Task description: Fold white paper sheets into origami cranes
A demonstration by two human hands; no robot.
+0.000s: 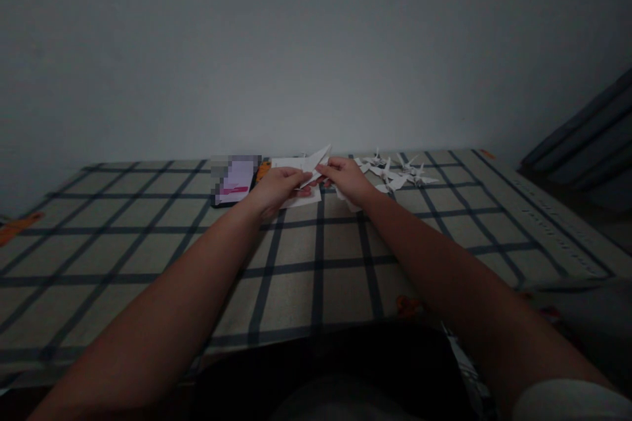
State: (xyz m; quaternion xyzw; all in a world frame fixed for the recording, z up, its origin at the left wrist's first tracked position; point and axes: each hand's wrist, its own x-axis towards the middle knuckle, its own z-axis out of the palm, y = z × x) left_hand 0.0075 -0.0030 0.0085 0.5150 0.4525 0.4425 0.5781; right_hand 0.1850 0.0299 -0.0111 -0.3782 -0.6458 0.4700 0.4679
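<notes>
A piece of folded white paper with a long pointed tip is held up between both hands, just above the table. My left hand pinches its left side between thumb and fingers. On its right side, the fingers of my right hand are closed on the paper. Under and behind the hands lie white paper sheets, partly covered by them. To the right of my right hand sit several folded paper cranes, grouped close together.
A phone with a lit screen, partly pixelated, lies left of my left hand. The table has a checked cloth with orange motifs. A plain wall rises behind it. Dark folded fabric shows at the right.
</notes>
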